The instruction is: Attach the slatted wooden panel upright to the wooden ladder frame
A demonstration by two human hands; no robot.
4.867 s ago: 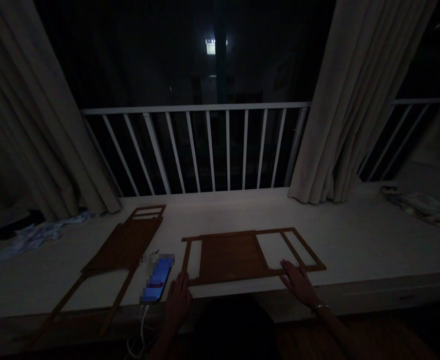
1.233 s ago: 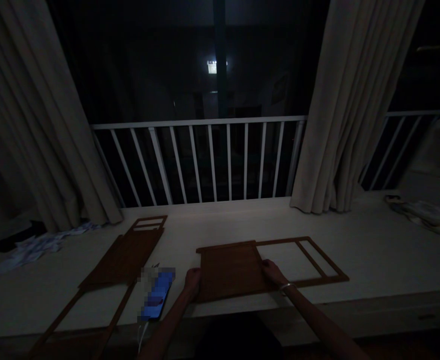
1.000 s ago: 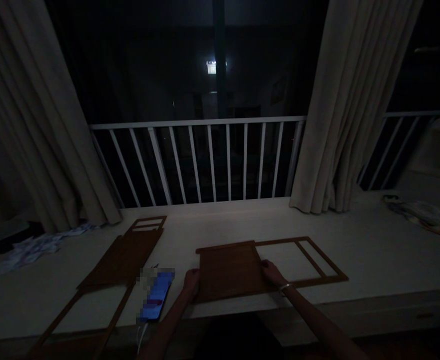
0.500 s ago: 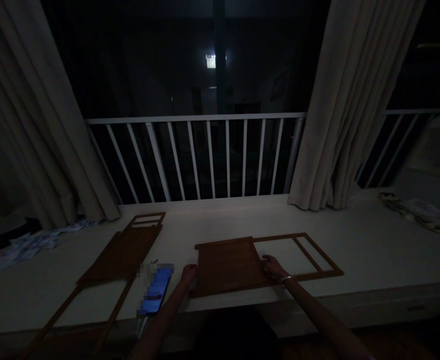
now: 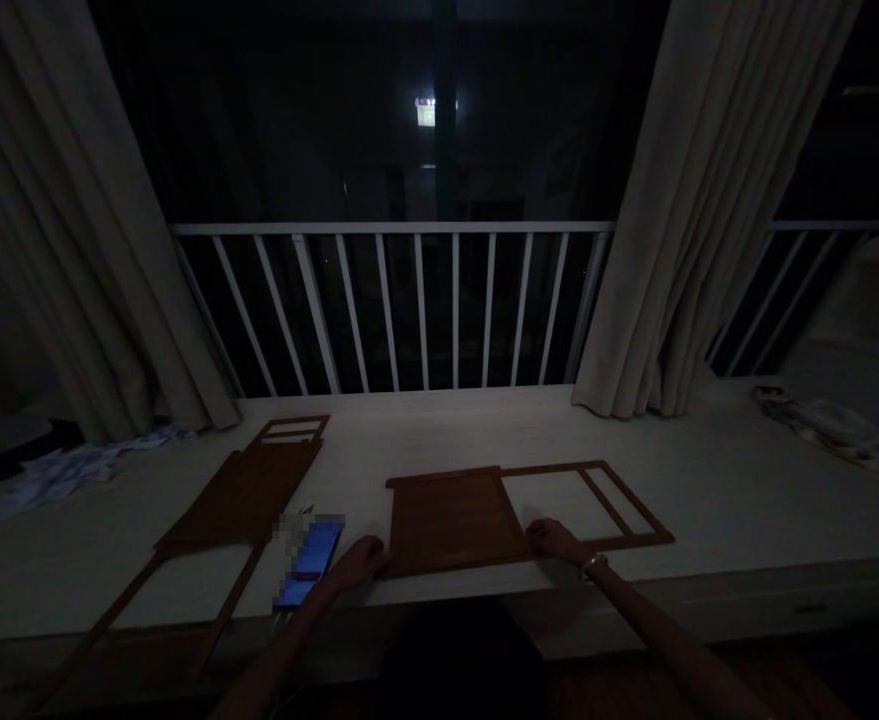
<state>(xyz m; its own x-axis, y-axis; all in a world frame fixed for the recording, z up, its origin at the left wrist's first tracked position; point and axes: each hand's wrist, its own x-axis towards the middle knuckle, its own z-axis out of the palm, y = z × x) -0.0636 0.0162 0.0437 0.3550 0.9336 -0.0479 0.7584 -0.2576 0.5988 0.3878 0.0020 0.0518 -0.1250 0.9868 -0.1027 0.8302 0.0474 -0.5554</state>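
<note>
A flat brown wooden panel (image 5: 445,522) lies on the pale ledge (image 5: 379,440), with an open wooden frame (image 5: 585,478) reaching out from its right side. My left hand (image 5: 364,562) is at the panel's near left corner, its fingers curled in against the edge. At the near right corner, where panel and frame meet, my right hand (image 5: 557,541) has its fingers closed on the edge. A bracelet circles the right wrist. Dim light hides the exact fingertip contact of both hands.
A similar wooden panel with frames (image 5: 240,495) lies at the left and juts over the ledge's near edge. Between it and my left hand is a lit phone (image 5: 311,565), partly blurred out. Papers (image 5: 71,470), curtains (image 5: 656,250) and a white railing (image 5: 416,300) stand beyond.
My left hand has shifted slightly left and nearer along the panel's left edge. My right hand has slid a little toward the near right corner. The whole view has moved slightly.
</note>
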